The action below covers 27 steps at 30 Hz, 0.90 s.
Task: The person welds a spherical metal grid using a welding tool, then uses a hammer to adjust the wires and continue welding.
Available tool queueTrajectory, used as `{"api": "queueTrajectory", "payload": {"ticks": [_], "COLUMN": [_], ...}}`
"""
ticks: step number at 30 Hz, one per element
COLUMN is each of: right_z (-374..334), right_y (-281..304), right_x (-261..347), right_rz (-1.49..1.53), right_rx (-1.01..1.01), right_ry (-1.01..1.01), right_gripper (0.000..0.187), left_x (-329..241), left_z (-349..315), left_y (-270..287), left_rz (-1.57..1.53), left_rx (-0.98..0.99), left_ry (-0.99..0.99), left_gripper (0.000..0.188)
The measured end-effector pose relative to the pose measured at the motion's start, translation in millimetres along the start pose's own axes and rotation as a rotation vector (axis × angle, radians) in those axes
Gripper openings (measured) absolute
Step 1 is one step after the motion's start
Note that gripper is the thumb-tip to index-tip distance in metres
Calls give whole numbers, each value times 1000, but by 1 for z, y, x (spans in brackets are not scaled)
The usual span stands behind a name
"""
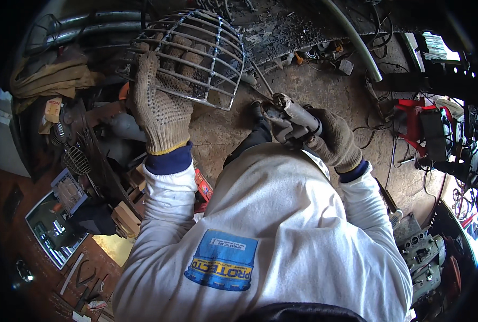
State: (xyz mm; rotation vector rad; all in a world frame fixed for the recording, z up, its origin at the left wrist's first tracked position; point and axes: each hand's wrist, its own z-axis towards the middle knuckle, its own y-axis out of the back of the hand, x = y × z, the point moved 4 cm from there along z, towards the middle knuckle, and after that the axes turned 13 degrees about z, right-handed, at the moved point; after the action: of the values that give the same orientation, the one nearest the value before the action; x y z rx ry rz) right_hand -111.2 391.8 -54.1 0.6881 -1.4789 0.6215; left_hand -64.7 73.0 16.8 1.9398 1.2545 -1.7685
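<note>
A domed cage of shiny metal rods [214, 60] is held up at the upper left by my left hand [163, 107], in a knitted glove with dark dots. The gloved fingers wrap the cage's edge, and some show behind the bars. My right hand [336, 140], also gloved, is closed around a worn welding electrode holder [299, 117] in front of my body. A thin welding rod [261, 76] sticks out of the holder's jaws toward the cage's lower right edge. I cannot tell whether rod and cage touch.
A dark, grit-covered workbench [292, 29] lies ahead, with a curved metal pipe [355, 40] across its right part. Brown cloth [56, 78] is heaped at left, above a smaller wire cage [77, 161]. Right are a red plastic stool [409, 122], floor cables and a greenish machine [424, 260].
</note>
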Motion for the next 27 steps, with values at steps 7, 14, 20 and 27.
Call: {"api": "queueTrajectory", "payload": {"ticks": [7, 14, 20, 27], "right_z": [8, 13, 16, 16], "right_y": [-3, -3, -1, -4], "right_x": [-10, -17, -10, -14], "right_rz": [7, -18, -58, -46], "right_rx": [63, 125, 100, 87], "right_ry": [34, 68, 30, 8], "right_gripper": [55, 54, 55, 58], "left_x": [3, 2, 0, 1], "left_z": [1, -2, -2, -3], "left_y": [4, 1, -1, 0], "left_rz": [32, -3, 9, 4], "left_rx": [-3, 30, 36, 37], "left_ry": [3, -8, -25, -14], "left_gripper": [34, 34, 34, 35]}}
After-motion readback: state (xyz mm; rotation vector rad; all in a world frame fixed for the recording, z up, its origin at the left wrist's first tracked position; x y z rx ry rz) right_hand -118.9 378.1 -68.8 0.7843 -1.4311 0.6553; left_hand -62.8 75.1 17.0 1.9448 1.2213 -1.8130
